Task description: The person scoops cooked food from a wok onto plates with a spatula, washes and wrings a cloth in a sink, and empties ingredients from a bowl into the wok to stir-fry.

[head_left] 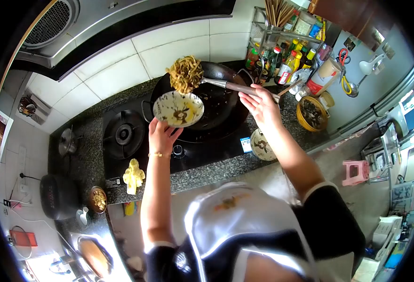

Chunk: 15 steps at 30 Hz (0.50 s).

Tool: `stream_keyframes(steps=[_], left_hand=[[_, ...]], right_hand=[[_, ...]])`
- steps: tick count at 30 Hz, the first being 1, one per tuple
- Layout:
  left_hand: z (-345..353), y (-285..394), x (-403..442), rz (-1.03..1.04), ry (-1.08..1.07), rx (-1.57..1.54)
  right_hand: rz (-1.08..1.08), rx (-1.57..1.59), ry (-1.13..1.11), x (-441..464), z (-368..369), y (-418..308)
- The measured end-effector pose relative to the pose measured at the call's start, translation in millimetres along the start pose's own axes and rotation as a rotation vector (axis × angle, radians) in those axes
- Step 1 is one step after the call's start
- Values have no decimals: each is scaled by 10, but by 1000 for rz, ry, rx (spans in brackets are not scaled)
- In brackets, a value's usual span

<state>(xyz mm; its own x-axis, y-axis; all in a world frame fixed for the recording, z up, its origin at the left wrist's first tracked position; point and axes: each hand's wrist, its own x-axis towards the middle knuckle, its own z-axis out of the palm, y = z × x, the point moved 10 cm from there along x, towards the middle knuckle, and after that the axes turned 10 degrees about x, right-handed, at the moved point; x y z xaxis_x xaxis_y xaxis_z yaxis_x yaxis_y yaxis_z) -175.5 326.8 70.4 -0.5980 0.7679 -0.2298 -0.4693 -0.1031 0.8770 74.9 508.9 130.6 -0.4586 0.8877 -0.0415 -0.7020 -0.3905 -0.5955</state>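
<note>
My left hand (162,136) grips the near rim of a patterned bowl (179,109), which is over the left part of a black wok (221,113). A little oily liquid shows in the bowl. My right hand (262,105) is closed round the brown handle of a ladle (230,86). Heaped on the ladle's head is a mound of cooked, shredded brownish-green food (185,74), just above the bowl's far rim. That food hides the ladle's head. Small scraps lie in the wok.
Left of the wok is a second burner (123,134). A yellow cloth (133,176) lies at the counter's front edge. Another patterned bowl (262,144) sits under my right forearm. Sauce bottles (287,66) and a yellow basket (312,114) stand at the right.
</note>
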Motion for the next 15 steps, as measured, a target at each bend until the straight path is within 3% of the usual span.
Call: stream_keyframes(steps=[5, 7, 8, 9, 15], left_hand=[[211, 0, 288, -11, 3, -64], [259, -10, 293, -10, -18, -95], [251, -56, 295, -30, -8, -109], [238, -107, 298, -49, 1, -123], [276, -264, 326, -77, -138, -237]], right_hand=[[-241, -350, -284, -435, 252, -160], [-491, -748, -465, -699, 484, -228], [-504, -957, -497, -799, 534, -214], [-715, -1016, -641, -984, 751, -271], [-841, -1221, -835, -1275, 1035, -272]])
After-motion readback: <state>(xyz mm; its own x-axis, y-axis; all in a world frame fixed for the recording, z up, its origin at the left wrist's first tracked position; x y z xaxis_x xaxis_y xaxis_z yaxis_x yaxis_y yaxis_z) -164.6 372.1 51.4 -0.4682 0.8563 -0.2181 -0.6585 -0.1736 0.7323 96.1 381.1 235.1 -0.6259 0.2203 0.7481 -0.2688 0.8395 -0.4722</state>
